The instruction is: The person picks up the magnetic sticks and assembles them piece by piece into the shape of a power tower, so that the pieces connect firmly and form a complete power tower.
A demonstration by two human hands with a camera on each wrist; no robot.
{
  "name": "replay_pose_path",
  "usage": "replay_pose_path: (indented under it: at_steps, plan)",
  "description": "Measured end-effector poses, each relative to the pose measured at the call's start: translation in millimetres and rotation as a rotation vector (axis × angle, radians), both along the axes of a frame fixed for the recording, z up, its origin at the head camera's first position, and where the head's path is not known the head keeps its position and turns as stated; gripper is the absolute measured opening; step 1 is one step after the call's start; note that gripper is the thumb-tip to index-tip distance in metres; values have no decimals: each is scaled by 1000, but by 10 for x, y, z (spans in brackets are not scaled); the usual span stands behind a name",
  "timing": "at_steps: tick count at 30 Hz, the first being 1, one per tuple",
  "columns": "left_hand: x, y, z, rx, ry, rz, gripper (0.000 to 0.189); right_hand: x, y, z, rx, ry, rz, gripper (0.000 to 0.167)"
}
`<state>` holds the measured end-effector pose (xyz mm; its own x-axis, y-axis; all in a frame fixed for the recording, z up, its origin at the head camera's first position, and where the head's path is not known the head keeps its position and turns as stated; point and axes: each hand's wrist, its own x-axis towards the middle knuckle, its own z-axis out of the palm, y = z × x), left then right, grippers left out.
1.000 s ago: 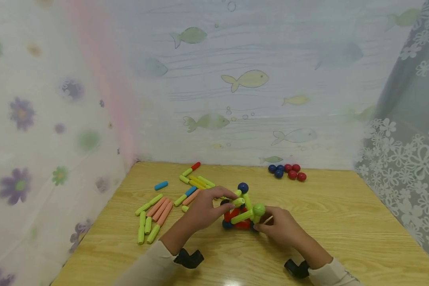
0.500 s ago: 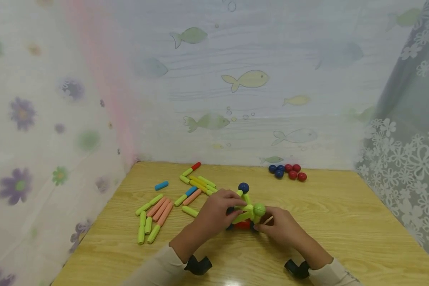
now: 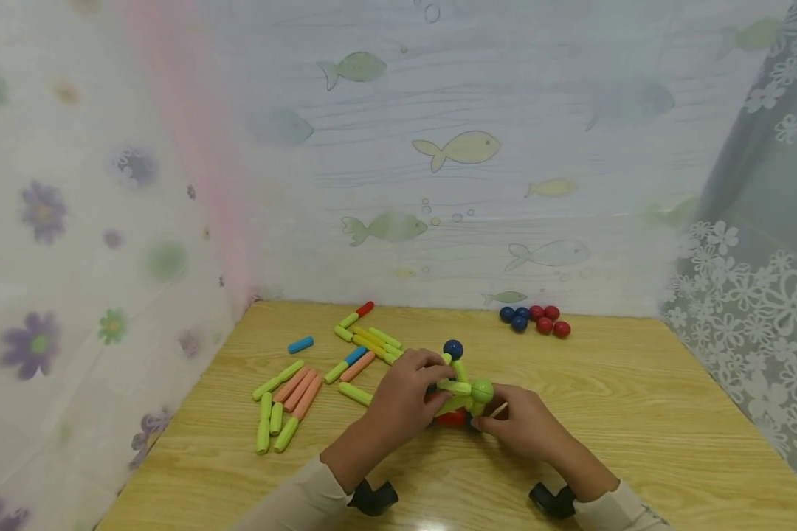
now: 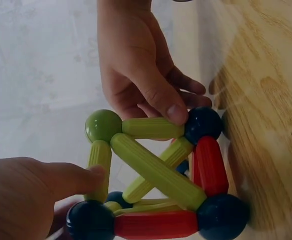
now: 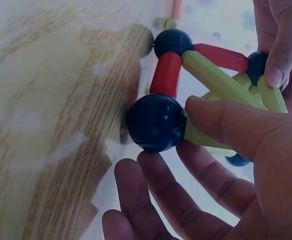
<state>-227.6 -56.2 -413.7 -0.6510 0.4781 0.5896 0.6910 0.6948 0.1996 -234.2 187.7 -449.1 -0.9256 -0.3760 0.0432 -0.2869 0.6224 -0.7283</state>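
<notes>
Farthest left, flower-printed cloth (image 3: 73, 287). Next, on the wooden table (image 3: 637, 383), loose yellow-green sticks (image 3: 263, 424) beside orange sticks (image 3: 298, 392), with a lone blue stick (image 3: 301, 344) behind; farther back, a loose red stick (image 3: 365, 309) end to end with a yellow-green one, near yellow sticks (image 3: 368, 341). Then, with the left hand (image 3: 404, 391), pinches an upper stick (image 4: 100, 152) of the ball-and-stick frame (image 4: 158, 170), thumb laid on it, other fingers mostly hidden. Sits, as a frame, at mid-table between both hands: red and yellow-green lengths joined by dark blue balls (image 4: 223, 216) and one green ball (image 3: 482, 391). With the right hand (image 3: 521, 422), pinches a second stick (image 4: 148, 128) between thumb and index finger, just beside a dark blue ball, remaining fingers fanned near it. Behind, loose blue balls (image 3: 519, 324) just beside loose red balls (image 3: 544, 325). Last, white-flowered curtain (image 3: 764, 310).
</notes>
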Motion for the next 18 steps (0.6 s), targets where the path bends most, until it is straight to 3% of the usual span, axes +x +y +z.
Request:
replay_pose_path:
  at_steps: [5,8,11,14,16,18]
  plan:
    - [43,-41,24,23,-15,115,28,-17,3,1,12,-12,7,27]
    - [43,-76,49,-4,-64,119,31,-24,6,6,-2,-43,79,25]
    - [40,-110,69,-33,-206,77,56,-23,6,-5,-53,-101,214,20]
    - [33,-125,67,-30,-398,11,95,-22,7,-22,-114,-171,342,16]
    - [21,-121,49,-26,-480,-16,112,-24,14,-21,-110,-188,352,13]
    - [13,-112,33,-19,-521,-29,119,-25,29,-11,-63,-182,283,15]
